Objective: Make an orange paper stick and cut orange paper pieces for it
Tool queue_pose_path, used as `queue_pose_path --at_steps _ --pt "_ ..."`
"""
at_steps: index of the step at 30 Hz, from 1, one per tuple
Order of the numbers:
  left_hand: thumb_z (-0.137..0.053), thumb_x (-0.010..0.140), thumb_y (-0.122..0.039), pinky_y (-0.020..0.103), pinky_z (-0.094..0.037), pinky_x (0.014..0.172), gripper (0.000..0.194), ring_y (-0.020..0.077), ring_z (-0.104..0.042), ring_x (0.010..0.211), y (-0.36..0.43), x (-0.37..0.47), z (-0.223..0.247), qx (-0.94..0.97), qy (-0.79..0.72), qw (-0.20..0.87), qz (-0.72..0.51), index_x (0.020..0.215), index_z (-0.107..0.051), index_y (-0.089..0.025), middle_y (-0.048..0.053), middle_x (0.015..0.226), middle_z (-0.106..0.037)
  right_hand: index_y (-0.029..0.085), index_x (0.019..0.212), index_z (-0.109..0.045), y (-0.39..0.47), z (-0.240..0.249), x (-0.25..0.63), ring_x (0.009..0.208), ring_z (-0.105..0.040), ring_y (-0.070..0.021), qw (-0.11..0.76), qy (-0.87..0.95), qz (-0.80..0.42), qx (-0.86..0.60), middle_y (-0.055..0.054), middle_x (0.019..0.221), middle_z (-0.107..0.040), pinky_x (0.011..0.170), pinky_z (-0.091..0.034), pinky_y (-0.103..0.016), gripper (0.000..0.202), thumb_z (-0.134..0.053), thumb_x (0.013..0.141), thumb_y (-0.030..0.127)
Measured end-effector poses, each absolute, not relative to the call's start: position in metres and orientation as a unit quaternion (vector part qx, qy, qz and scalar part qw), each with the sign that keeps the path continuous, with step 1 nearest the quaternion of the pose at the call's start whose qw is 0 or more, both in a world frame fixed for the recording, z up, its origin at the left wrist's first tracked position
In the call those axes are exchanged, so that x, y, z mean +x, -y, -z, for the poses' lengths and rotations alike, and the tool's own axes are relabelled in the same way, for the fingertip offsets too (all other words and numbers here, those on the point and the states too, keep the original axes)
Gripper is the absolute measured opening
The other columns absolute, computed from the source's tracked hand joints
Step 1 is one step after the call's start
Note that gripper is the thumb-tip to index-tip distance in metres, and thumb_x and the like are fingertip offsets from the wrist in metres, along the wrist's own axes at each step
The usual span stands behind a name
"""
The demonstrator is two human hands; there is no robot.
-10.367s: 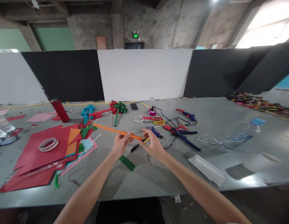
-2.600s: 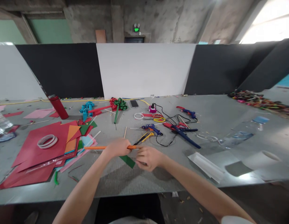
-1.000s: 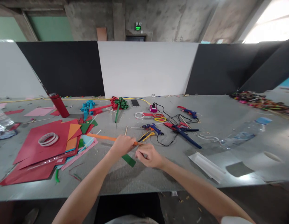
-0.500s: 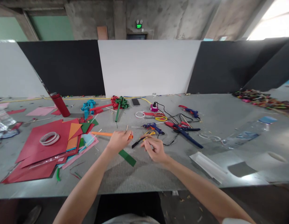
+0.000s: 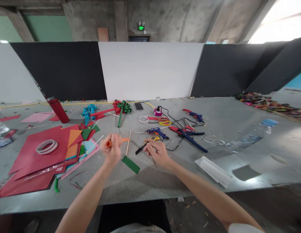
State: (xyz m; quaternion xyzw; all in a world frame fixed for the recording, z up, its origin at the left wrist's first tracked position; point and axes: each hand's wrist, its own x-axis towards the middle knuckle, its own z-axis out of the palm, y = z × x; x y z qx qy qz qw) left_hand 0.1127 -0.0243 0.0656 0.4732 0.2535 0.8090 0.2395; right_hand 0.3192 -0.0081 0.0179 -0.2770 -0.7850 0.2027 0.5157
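My left hand [image 5: 112, 150] grips an orange rolled paper tube [image 5: 117, 141], held above the grey table [image 5: 150, 181] and pointing roughly toward me and away. My right hand [image 5: 157, 151] rests on the table at a pair of yellow-handled scissors [image 5: 146, 145], its fingers curled over the handles. A green paper strip [image 5: 131, 164] lies flat between my two hands. A thin wooden stick [image 5: 127, 147] lies just beyond it.
Red, orange and pink paper sheets [image 5: 40, 155] with a tape ring [image 5: 45, 146] lie left. A red bottle [image 5: 58, 110], paper flowers [image 5: 121, 106], a phone [image 5: 139, 106], glue guns [image 5: 186, 134] with cables and a plastic water bottle [image 5: 249, 137] stand farther off. White folded paper [image 5: 212, 171] lies right.
My left hand has swung the orange tube from lying crosswise to pointing end-on. My right hand let go of the tube and moved up to the scissors.
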Motion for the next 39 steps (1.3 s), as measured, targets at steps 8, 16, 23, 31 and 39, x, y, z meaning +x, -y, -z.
queue_pose_path --at_steps 8,16,23,31,39 --pt "-0.059 0.094 -0.038 0.022 -0.016 0.037 0.051 0.0063 -0.015 0.037 -0.004 0.082 -0.090 0.239 -0.219 0.466 -0.823 0.060 -0.025 -0.021 -0.010 0.046 -0.018 0.020 0.068 -0.066 0.006 -0.019 0.320 0.048 -0.055 -0.0119 0.516 0.778 -0.245 -0.260 0.005 0.046 -0.051 0.098 -0.054 -0.041 0.046 -0.042 0.104 0.034" --pt "-0.048 0.097 -0.026 0.019 -0.018 0.037 0.051 0.0058 -0.017 0.036 -0.047 0.043 -0.052 0.147 -0.241 0.510 -0.813 0.060 -0.014 -0.020 -0.010 0.044 -0.013 0.021 0.070 -0.065 0.004 -0.020 0.328 0.048 -0.049 -0.0124 0.576 0.771 -0.130 -0.238 0.005 0.049 -0.049 0.089 -0.054 -0.040 0.039 -0.043 0.101 0.025" --pt "-0.049 0.096 -0.026 0.018 -0.018 0.037 0.056 0.0067 -0.014 0.036 -0.062 0.031 -0.032 0.177 -0.283 0.498 -0.800 0.059 -0.007 -0.020 -0.010 0.045 -0.005 0.023 0.070 -0.063 0.007 -0.023 0.332 0.046 -0.045 -0.0123 0.513 0.835 -0.093 -0.178 0.004 0.051 -0.053 0.090 -0.055 -0.040 0.034 -0.042 0.097 0.020" --pt "-0.028 0.098 -0.012 0.015 -0.019 0.038 0.043 0.0068 -0.014 0.037 -0.063 0.032 -0.031 0.092 -0.277 0.529 -0.797 0.062 -0.006 -0.019 -0.008 0.046 -0.008 0.024 0.074 -0.059 0.007 -0.020 0.332 0.047 -0.043 -0.0133 0.508 0.850 -0.035 -0.133 0.005 0.053 -0.053 0.098 -0.051 -0.047 0.024 -0.047 0.090 0.012" --pt "-0.045 0.096 -0.020 0.016 -0.019 0.037 0.051 0.0074 -0.012 0.038 -0.065 0.030 -0.026 0.147 -0.294 0.504 -0.799 0.062 -0.006 -0.020 -0.010 0.051 -0.002 0.025 0.066 -0.052 0.006 -0.018 0.332 0.047 -0.040 -0.0121 0.452 0.879 0.023 -0.149 0.007 0.052 -0.046 0.099 -0.051 -0.045 0.025 -0.051 0.086 0.010"
